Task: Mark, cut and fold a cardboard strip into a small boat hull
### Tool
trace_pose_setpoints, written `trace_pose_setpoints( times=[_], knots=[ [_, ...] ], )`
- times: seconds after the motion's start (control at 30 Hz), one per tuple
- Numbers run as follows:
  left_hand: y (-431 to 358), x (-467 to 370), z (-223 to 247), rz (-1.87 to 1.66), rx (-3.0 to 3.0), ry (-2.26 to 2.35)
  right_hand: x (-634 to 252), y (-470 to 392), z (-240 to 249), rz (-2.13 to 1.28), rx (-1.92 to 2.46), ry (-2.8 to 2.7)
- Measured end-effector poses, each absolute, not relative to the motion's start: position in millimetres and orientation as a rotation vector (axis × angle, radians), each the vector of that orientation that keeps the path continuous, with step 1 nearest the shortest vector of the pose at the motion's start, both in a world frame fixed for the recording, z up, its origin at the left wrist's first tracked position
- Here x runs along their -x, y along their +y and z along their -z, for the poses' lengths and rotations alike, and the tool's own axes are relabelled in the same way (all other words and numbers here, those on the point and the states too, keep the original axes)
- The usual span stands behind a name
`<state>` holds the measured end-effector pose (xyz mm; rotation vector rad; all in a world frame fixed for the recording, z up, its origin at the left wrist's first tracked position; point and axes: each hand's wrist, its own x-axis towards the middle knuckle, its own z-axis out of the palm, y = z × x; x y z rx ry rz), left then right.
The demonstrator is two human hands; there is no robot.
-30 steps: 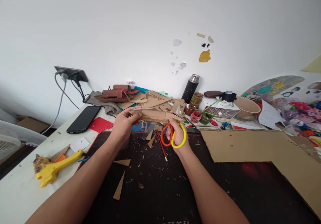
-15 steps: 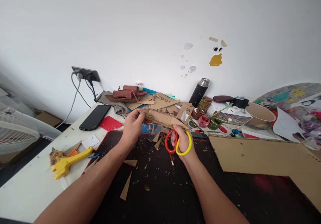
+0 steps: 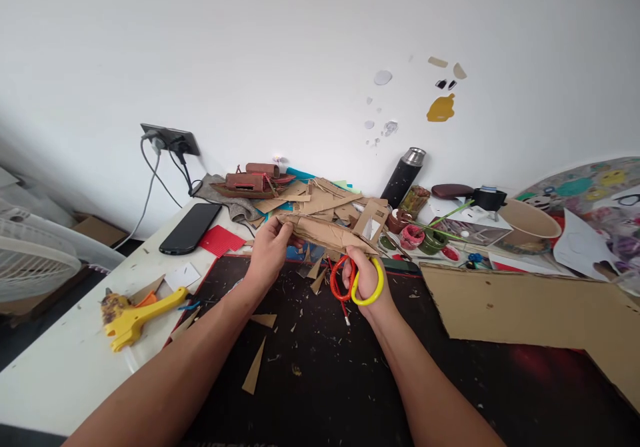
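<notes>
My left hand [image 3: 270,250] pinches the left end of a long, narrow cardboard boat shape [image 3: 327,232] between thumb and fingers. It is held up in the air above the dark mat [image 3: 325,380]. At the right end, my right hand [image 3: 364,273] is closed, its thumb against the cardboard. Scissors [image 3: 381,285] with one red and one yellow handle loop sit in that same hand, their blades pointing away and partly hidden. Cut cardboard triangles [image 3: 255,367] and small scraps lie on the mat below.
A yellow glue gun [image 3: 143,317] and a black phone [image 3: 191,228] lie on the left. Behind are a brown model boat [image 3: 253,181], cardboard offcuts [image 3: 325,200], a black thermos [image 3: 404,179] and paint pots [image 3: 413,235]. A large cardboard sheet [image 3: 510,307] covers the right side.
The camera view has shifted slightly, so the background sits a little differently. Both hands keep the same hold on the cardboard, and the scissors stay in my right hand.
</notes>
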<state>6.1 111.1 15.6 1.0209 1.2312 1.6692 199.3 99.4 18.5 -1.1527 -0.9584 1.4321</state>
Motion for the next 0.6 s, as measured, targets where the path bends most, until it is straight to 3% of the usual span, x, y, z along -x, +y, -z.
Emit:
trace_pose_setpoints(
  times=[0.27, 0.6],
  knots=[
    [109.4, -2.8, -18.7, -1.672, -1.043, 1.097, -201.6, 99.5, -19.8, -1.431, 1.127, -0.96],
    [105.6, -4.9, -22.4, -1.715, -0.982, 1.355, -198.5, 95.3, -16.7, -1.484, 1.123, -1.004]
  ],
)
